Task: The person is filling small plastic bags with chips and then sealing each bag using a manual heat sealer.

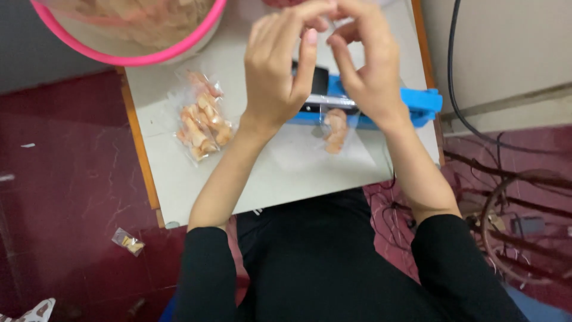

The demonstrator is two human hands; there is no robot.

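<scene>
My left hand (280,71) and my right hand (366,65) are raised together over a small white table (196,185). Their fingertips meet and pinch the top of a clear plastic bag (335,130). A few orange-tan snack pieces sit in the bag's bottom, just below my right wrist. Whether the bag hangs free or rests on the table I cannot tell. Behind the hands lies a blue heat sealer (420,101) with a black bar, partly hidden by them.
A filled clear bag of the same snacks (202,122) lies on the table's left. A pink-rimmed bowl (149,58) of snacks stands at the far left corner. A small packet (128,241) lies on the dark red floor; tangled cables (506,197) are at the right.
</scene>
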